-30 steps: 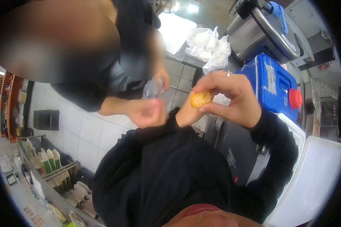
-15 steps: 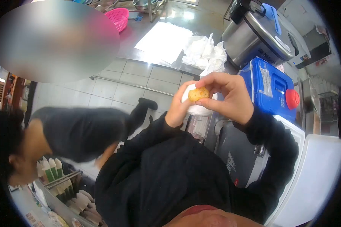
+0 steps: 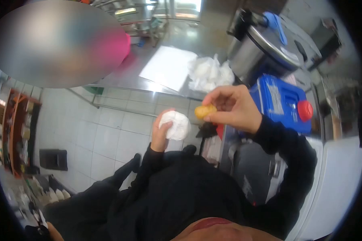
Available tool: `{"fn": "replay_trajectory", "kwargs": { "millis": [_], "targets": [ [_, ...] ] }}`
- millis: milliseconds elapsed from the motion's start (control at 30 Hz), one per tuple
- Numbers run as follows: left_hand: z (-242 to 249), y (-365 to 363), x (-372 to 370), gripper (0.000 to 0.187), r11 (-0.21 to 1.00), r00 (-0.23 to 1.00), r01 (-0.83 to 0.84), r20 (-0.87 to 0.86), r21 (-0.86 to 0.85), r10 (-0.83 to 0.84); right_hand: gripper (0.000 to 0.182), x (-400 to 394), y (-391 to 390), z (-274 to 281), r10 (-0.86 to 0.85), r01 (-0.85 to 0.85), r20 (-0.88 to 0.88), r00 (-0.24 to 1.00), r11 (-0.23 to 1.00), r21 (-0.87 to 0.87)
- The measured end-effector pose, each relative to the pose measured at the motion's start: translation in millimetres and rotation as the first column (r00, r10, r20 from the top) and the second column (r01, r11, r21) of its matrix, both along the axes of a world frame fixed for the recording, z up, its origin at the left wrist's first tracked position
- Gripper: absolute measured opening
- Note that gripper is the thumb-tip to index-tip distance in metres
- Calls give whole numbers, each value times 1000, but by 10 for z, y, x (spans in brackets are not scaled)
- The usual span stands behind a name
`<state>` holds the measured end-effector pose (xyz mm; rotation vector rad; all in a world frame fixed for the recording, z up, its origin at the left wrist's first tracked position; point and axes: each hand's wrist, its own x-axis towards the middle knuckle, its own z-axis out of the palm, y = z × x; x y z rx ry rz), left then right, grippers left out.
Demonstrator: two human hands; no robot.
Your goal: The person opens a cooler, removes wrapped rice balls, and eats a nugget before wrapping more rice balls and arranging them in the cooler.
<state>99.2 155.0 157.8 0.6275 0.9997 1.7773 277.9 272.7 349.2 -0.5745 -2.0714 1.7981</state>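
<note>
Left hand (image 3: 160, 131) clasping a white round object (image 3: 177, 126); right hand (image 3: 236, 109) pinching a yellow piece (image 3: 202, 112) at the object's 2 o'clock; crumpled white material (image 3: 211, 74) on the bench (image 3: 128, 76), at the piece's 12 o'clock.

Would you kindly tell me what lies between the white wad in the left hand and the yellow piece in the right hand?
Nothing: the head view shows a bare gap between the white wad and the yellow piece, with floor tiles behind.

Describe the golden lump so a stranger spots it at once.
Find the blue jug with the red cap. Left of it in view, the right hand pinches the golden lump, smaller and yellower than the round white item in the left hand.
</note>
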Motion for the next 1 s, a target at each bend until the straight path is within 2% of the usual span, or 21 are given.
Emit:
{"fn": "replay_trajectory", "kwargs": {
  "millis": [33,100,167,200,233,300,367,433,500,567,633,700,767,800,867,933,1000],
  "targets": [
    [-19,11,-28,48,1000,1000,-4,22,-1,4,22,-78,8,40,12,-11,-52,999,999,32],
    [-142,47,-48,42,991,992,-113,47,-76,116,22,-301,4,135,85,-74,-149,985,995,72],
    [-284,55,-127,37,989,985,-128,104,-78,135,22,-635,-23,314,227,-188,-173,958,959,214],
    [-363,46,-168,35,983,980,-161,101,-84,169,19,-815,-63,396,300,-252,-99,949,908,335],
    [-415,30,-200,33,977,975,-191,100,-91,199,21,-1000,-112,456,419,-389,42,907,796,463],
    [-310,-18,-179,33,968,964,-248,114,48,241,26,-1293,-266,525,545,-599,323,774,463,653],
    [-416,-112,-260,36,949,950,-312,-2,35,312,25,-1513,-421,147,710,-607,278,646,257,752],
    [-670,-232,-336,33,907,889,-394,-192,146,417,28,-1608,-663,-157,707,-655,373,602,170,736],
    [-661,-282,-684,29,824,823,-566,-43,27,567,27,-1901,-710,-481,752,-708,303,585,292,643],
    [-850,-542,-911,27,675,671,-717,91,-175,736,31,-2008,-794,-778,733,-683,227,642,411,604],
    [-954,-855,-1098,27,488,478,-847,102,-209,873,31,-2021,-658,-1200,704,-698,174,689,579,421],
    [-973,-1250,-1066,28,317,306,-929,86,-189,948,31,-1772,-521,-1630,578,-578,30,816,816,8],
    [-998,-1694,-1014,28,168,155,-973,92,-159,984,31,-1636,-434,-2009,451,-442,77,889,891,-106],
    [-996,-1881,-930,29,73,54,-976,96,-206,994,31,-1546,-403,-2172,378,-359,107,919,919,-166],
    [-975,-2219,-917,29,-73,-93,-966,72,-249,993,34,-1436,-276,-2485,378,-351,133,916,917,-187],
    [-1079,-2367,-819,30,-167,-192,-942,60,-290,980,35,-1392,-251,-2545,361,-336,124,924,923,-187],
    [-1057,-2407,-686,31,-172,-204,-946,89,-275,975,35,-1323,-282,-2426,329,-304,125,936,935,-182]
  ]
}}
